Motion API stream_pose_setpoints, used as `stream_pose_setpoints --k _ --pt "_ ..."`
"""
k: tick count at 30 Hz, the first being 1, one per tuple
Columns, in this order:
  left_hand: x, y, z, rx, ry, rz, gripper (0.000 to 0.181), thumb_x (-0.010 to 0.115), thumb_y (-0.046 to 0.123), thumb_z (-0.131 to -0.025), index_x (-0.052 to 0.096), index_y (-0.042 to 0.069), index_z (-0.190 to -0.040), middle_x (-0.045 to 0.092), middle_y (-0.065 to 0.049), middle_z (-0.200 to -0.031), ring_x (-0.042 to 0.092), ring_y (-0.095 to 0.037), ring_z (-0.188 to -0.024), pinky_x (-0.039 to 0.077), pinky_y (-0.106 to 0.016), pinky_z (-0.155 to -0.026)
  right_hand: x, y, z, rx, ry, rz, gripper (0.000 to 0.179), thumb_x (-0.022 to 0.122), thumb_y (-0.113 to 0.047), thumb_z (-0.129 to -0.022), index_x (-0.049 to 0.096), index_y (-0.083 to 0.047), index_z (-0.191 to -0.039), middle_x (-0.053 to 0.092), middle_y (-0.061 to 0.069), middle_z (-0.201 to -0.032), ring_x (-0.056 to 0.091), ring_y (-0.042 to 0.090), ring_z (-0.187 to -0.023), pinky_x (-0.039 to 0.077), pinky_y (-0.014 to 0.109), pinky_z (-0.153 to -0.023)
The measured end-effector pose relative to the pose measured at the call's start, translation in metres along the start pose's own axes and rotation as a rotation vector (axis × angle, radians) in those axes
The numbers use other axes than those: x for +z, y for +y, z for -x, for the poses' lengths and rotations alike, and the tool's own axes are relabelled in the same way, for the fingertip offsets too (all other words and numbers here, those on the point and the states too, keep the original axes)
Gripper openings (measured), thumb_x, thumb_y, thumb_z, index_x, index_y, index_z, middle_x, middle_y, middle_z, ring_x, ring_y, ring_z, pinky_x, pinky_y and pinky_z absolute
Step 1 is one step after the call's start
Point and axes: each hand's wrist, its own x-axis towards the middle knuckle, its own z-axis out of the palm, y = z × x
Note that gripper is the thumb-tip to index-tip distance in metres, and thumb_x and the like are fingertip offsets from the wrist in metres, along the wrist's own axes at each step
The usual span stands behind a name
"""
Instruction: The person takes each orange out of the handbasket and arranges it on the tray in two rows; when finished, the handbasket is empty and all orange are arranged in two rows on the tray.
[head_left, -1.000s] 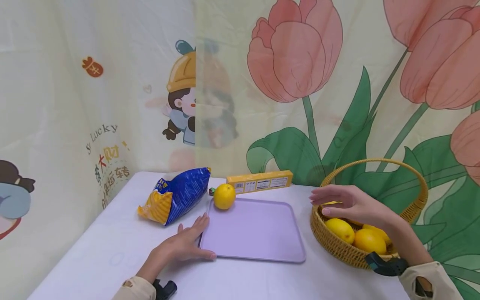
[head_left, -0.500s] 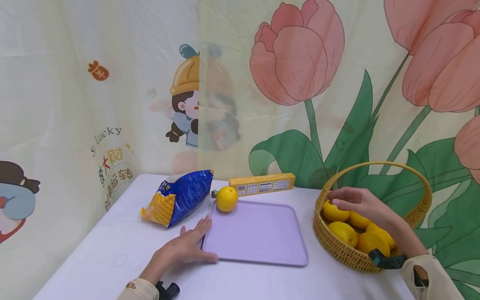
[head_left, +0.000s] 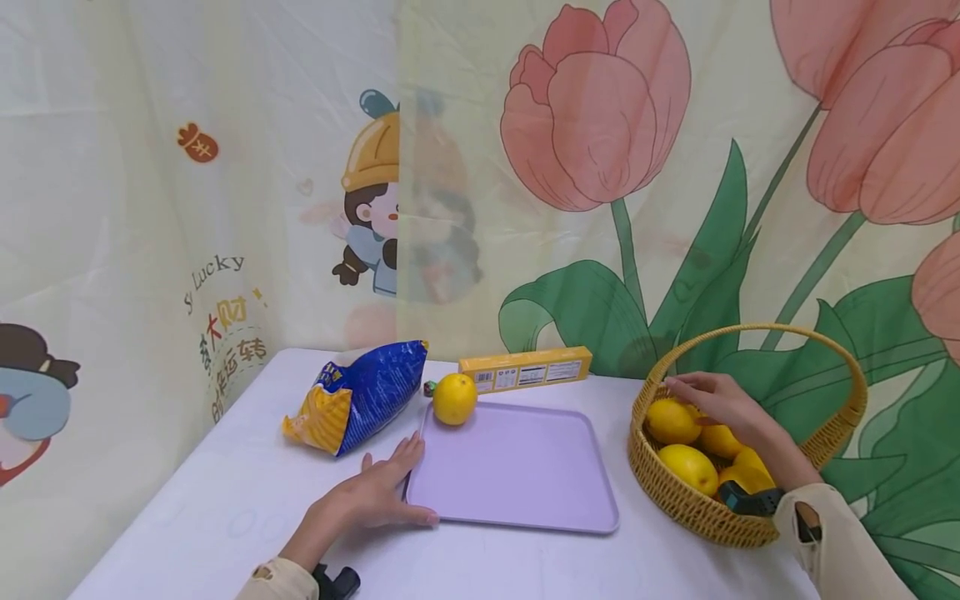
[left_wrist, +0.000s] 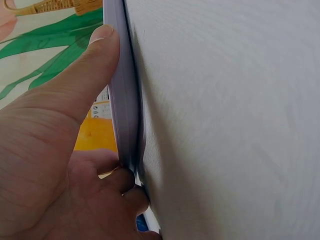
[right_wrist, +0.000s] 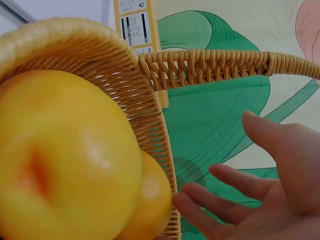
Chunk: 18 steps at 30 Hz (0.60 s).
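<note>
My left hand (head_left: 372, 493) rests against the left edge of a lilac tray (head_left: 517, 467), fingers spread. In the left wrist view its thumb lies along the tray rim (left_wrist: 122, 95), and the other fingertips are at the same edge. A round yellow fruit (head_left: 454, 399) sits on the tray's far left corner. My right hand (head_left: 723, 406) reaches over a wicker basket (head_left: 675, 508) of several yellow fruits (head_left: 687, 469), some lemon-shaped. Loosely bent and apart, its fingers hold nothing in the right wrist view; a large yellow fruit (right_wrist: 70, 150) is near that camera.
A blue and yellow snack bag (head_left: 367, 396) lies left of the tray. Behind the tray stands a long yellow box (head_left: 525, 369), and a small dark green and red object (head_left: 429, 388) is beside the round fruit. The basket handle (head_left: 851, 375) arches above the right hand.
My right hand has moved lower and slightly right over the basket, toward the fruits at its back. The left hand stays at the tray edge. The head view has shifted slightly.
</note>
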Motion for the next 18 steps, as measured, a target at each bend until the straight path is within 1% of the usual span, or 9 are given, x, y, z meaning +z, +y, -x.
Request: stream_pose_setpoints --k 5,9,13,18 --pt "0.0 0.0 -0.001 0.011 0.008 -0.002 0.117 0.092 0.049 -0.084 0.029 -0.002 -0.168 0.017 -0.025 -0.177 0.021 -0.047 -0.162 0.001 -0.076 -0.127 -0.001 -0.001 -0.004 0.084 0.014 0.009 0.09 0.042 -0.059 -0.113 0.032 0.017 -0.159 0.037 0.042 -0.159 0.044 0.058 -0.138 0.051 0.071 -0.105" --pt "0.001 0.0 -0.001 0.017 0.008 -0.002 0.117 0.092 0.049 -0.083 0.029 -0.002 -0.168 0.018 -0.025 -0.177 0.021 -0.047 -0.162 0.001 -0.076 -0.127 0.001 0.005 -0.007 0.147 0.028 -0.001 0.096 0.038 -0.063 -0.112 0.027 0.021 -0.158 0.032 0.046 -0.157 0.044 0.058 -0.136 0.052 0.069 -0.106" --pt "0.002 0.001 -0.002 0.014 0.008 -0.004 0.117 0.092 0.049 -0.083 0.029 -0.002 -0.168 0.018 -0.024 -0.177 0.021 -0.046 -0.163 0.002 -0.075 -0.127 0.002 0.006 -0.01 0.17 0.047 0.017 0.091 0.038 -0.057 -0.114 0.031 0.024 -0.154 0.038 0.046 -0.15 0.048 0.055 -0.129 0.055 0.064 -0.105" --pt "0.001 0.001 -0.001 0.007 0.012 -0.005 0.117 0.092 0.049 -0.083 0.029 -0.002 -0.168 0.018 -0.024 -0.177 0.02 -0.046 -0.163 0.002 -0.075 -0.127 0.005 0.004 -0.016 0.198 0.102 -0.005 0.073 0.045 -0.042 -0.116 0.041 0.022 -0.15 0.046 0.044 -0.143 0.053 0.051 -0.122 0.061 0.057 -0.098"
